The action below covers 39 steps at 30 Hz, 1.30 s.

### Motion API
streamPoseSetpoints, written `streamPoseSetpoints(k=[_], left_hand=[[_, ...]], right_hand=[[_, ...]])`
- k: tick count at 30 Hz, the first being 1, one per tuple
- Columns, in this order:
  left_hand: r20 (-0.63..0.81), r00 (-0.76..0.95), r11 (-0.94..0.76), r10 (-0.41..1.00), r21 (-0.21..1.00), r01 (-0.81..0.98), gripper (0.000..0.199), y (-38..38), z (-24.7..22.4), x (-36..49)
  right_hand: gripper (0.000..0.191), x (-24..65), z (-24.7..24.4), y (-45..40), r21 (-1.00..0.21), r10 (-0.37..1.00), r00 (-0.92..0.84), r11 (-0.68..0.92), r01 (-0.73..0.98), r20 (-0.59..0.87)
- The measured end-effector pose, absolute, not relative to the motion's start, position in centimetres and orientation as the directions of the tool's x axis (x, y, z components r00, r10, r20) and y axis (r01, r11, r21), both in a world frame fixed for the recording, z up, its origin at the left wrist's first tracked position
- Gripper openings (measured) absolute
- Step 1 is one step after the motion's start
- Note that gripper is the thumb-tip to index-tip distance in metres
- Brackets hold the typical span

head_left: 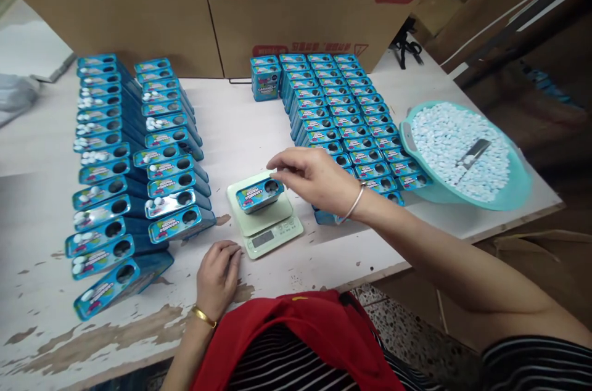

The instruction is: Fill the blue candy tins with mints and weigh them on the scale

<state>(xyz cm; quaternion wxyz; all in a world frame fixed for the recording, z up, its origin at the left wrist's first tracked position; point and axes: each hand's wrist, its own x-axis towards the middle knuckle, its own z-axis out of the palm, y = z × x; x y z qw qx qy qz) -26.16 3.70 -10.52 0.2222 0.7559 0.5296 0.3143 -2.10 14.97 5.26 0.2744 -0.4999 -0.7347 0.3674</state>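
Soft light is cast around the kitchen scale (264, 212); the outer edges are stretched and slightly blurred.

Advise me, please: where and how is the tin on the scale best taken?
Grip the tin by its two long sides, just under the top edge, coming from above. Its long, narrow top faces up, so the fingers of the right hand should fit across it, clear of the round hole.

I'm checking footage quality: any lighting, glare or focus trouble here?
Head view: soft light on the table, darker at far right; glare whitens one tin in the left group; the scale display is unreadable; small print looks soft.
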Motion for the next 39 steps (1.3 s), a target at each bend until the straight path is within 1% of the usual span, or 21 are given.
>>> streamPoseSetpoints(k=[2,3,4,6,8,11,18,24,28,32,36,39], left_hand=[[0.234,0.232,-0.33,0.944,0.672,0.663,0.013,3.7,-10.5,-26.1],[0.232,0.225,-0.323,0.946,0.673,0.665,0.013,3.6,-10.5,-26.1],[0.23,0.218,-0.317,0.949,0.676,0.666,0.014,3.6,-10.5,-26.1],[0.225,0.211,-0.309,0.951,0.678,0.667,0.015,3.6,-10.6,-26.1],[0.225,0.212,-0.309,0.951,0.678,0.667,0.014,3.6,-10.6,-26.1],[0.233,0.216,-0.318,0.948,0.677,0.664,0.013,3.6,-10.6,-26.1],[0.233,0.222,-0.322,0.947,0.673,0.666,0.012,3.6,-10.6,-26.1],[0.244,0.234,-0.338,0.941,0.659,0.673,0.012,3.6,-10.5,-26.1],[0.263,0.248,-0.361,0.932,0.646,0.673,0.011,3.7,-10.4,-26.1],[0.268,0.257,-0.371,0.929,0.637,0.676,0.011,3.8,-10.5,-26.2],[0.267,0.259,-0.372,0.928,0.636,0.676,0.011,3.8,-10.5,-26.1],[0.269,0.256,-0.371,0.928,0.643,0.67,0.011,3.8,-10.4,-26.1]], right_hand=[[0.013,-1.2,5.2,15.1,-0.943,0.955,-0.291,0.048,0.331,-0.054],[0.017,-0.7,5.1,15.1,-0.974,0.959,-0.262,-0.049,0.219,-0.108],[0.021,-0.1,4.9,15.1,-0.984,0.96,-0.232,-0.132,0.117,-0.157],[0.026,1.0,4.6,15.0,-0.971,0.959,-0.165,-0.236,-0.026,-0.229],[0.027,2.0,4.3,14.6,-0.953,0.952,-0.116,-0.293,-0.073,-0.284],[0.027,2.8,3.7,13.9,-0.945,0.943,-0.101,-0.324,-0.04,-0.318],[0.021,1.7,4.1,13.4,-0.971,0.963,-0.14,-0.22,0.094,-0.232],[0.016,-0.3,4.3,13.6,-0.981,0.975,-0.196,-0.074,0.177,-0.109],[0.012,-1.6,3.9,13.8,-0.941,0.969,-0.248,0.082,0.327,-0.002],[0.018,-2.5,3.8,14.0,-0.862,0.945,-0.311,0.24,0.446,0.103],[0.023,-2.5,4.3,13.8,-0.844,0.932,-0.32,0.307,0.44,0.172],[0.023,-1.5,4.9,13.7,-0.858,0.945,-0.238,0.306,0.413,0.222]])
